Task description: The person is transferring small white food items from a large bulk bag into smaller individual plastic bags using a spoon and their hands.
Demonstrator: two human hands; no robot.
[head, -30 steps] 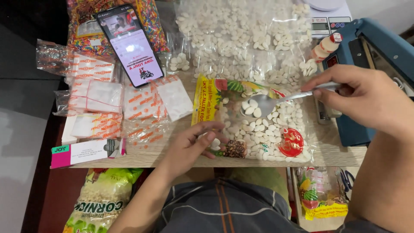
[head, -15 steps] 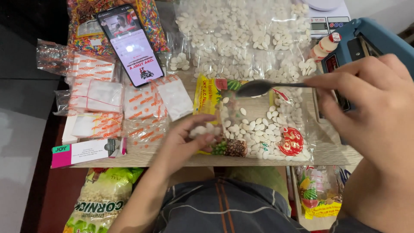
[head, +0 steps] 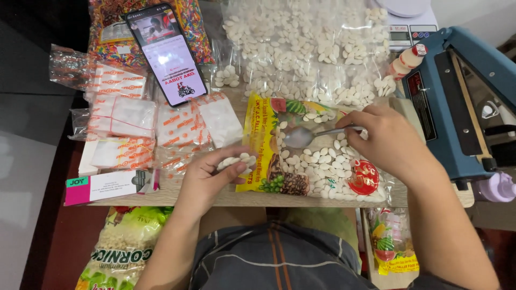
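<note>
My left hand (head: 212, 174) rests at the table's near edge and pinches a small clear bag of white seeds (head: 236, 160). My right hand (head: 384, 140) grips a metal spoon (head: 303, 136), its bowl pointing left and hovering over white seeds (head: 317, 161) spread on a yellow printed snack bag (head: 262, 134) lying flat. The spoon's bowl looks empty.
A large clear bag of white seeds (head: 306, 48) lies behind. A phone (head: 166, 52) leans on a bag of coloured candy (head: 107, 37). Stacks of small orange-printed bags (head: 121, 115) fill the left. A blue heat sealer (head: 457, 102) stands right, a scale (head: 408, 29) beyond it.
My right hand has swung the spoon from the right, across the seeds, lower and further left. My left hand stayed near the table edge with the small bag.
</note>
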